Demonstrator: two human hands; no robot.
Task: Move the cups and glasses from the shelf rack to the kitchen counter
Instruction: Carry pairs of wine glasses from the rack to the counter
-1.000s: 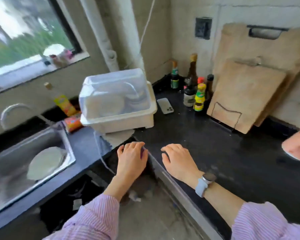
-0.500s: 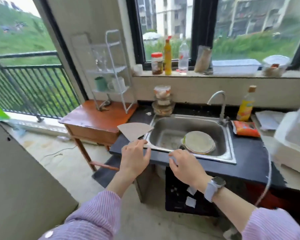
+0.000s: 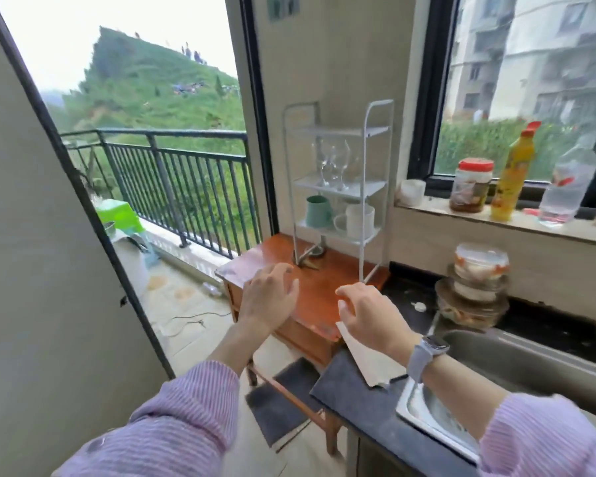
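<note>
A white metal shelf rack [image 3: 367,156] stands on a small reddish wooden table [image 3: 319,294]. Two clear wine glasses [image 3: 332,163] stand on its middle shelf. On the shelf below sit a green cup [image 3: 318,211] and a white mug [image 3: 358,220]. The top shelf looks bare. My left hand [image 3: 269,297] and my right hand [image 3: 369,313] hover over the table in front of the rack, both holding nothing, fingers loosely spread. The dark kitchen counter [image 3: 362,401] runs along the lower right.
A steel sink [image 3: 516,359] is set in the counter, with stacked food containers [image 3: 479,280] behind it. A jar [image 3: 470,185], a yellow bottle [image 3: 515,173] and a water bottle [image 3: 566,187] line the window sill. A beige paper sheet [image 3: 369,363] lies on the counter's corner. An open balcony door is at left.
My view has swung left from the dish box and cutting boards, past the sink, to the shelf rack, which is now much closer. Both hands stay raised and empty.
</note>
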